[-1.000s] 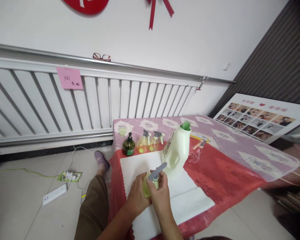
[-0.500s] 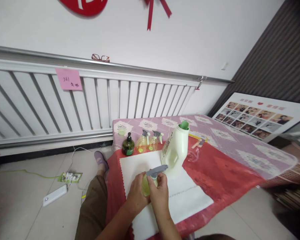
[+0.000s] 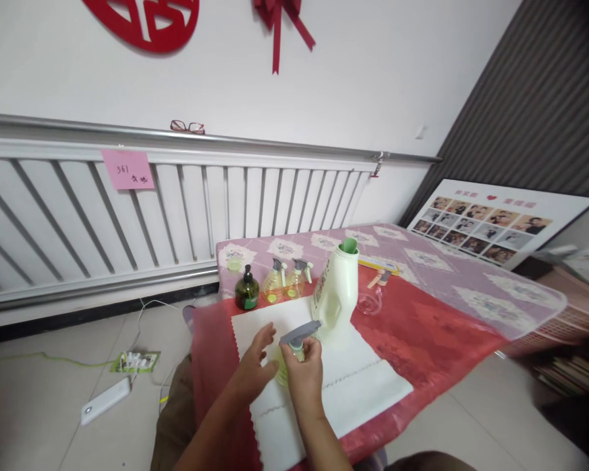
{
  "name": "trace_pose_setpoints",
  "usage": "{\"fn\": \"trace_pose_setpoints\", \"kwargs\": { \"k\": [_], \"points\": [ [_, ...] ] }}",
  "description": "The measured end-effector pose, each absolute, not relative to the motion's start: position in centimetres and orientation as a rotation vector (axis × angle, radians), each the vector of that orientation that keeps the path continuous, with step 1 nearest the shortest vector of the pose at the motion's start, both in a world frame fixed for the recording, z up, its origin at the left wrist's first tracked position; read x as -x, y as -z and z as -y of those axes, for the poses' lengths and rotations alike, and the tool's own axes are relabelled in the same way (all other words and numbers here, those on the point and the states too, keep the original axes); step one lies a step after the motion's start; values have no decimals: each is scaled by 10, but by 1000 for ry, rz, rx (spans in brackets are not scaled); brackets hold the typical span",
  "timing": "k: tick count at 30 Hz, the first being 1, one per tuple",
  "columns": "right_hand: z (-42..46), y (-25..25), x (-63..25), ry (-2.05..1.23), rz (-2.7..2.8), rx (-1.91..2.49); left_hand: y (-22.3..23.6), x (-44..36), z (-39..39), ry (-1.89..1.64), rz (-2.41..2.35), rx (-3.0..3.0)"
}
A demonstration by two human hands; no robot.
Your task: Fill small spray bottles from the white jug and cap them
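Observation:
My right hand (image 3: 305, 376) grips a spray bottle (image 3: 281, 369) by its neck, just under the grey spray head. Yellowish liquid shows in its clear body, partly hidden behind my hands. To the left of it, my left hand (image 3: 256, 365) is open with its fingers apart, close beside the bottle. A large pale green jug (image 3: 338, 294) with a handle and a green insert in its mouth stands right behind the spray bottle. All this is over a white cloth (image 3: 368, 386).
At the back stand a dark green pump bottle (image 3: 247, 290) and two spray bottles (image 3: 273, 282). A clear coiled item (image 3: 370, 302) lies on the red cover (image 3: 422, 320). Beyond are a patterned purple cloth (image 3: 442, 268) and a radiator (image 3: 191, 209). A power strip (image 3: 135, 361) lies on the floor.
My left hand has let go of the spray bottle and moved left with its fingers spread. My right hand keeps its hold on the neck. The view has shifted slightly.

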State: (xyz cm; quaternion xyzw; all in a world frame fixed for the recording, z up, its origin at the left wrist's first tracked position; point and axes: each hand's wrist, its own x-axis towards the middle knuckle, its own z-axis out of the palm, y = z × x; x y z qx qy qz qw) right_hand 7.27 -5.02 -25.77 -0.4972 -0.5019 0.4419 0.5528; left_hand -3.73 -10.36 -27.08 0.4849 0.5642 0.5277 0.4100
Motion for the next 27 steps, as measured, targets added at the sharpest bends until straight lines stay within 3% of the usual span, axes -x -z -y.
{"fn": "trace_pose_setpoints", "kwargs": {
  "k": [3, 7, 14, 27],
  "points": [
    [51, 258, -71, -1077, 1174, 1150, 248, 36, 104, -1477, -1447, -1086],
    [53, 256, -68, -1162, 1163, 1091, 225, 15, 99, -1426, -1638, -1151],
    [63, 249, -74, -1164, 1182, 1124, 218, -4, 88, -1388, -1809, -1136],
    [62, 259, -81, -1098, 1225, 1172, 231, 32, 81, -1348, -1238, -1448]
  ]
}}
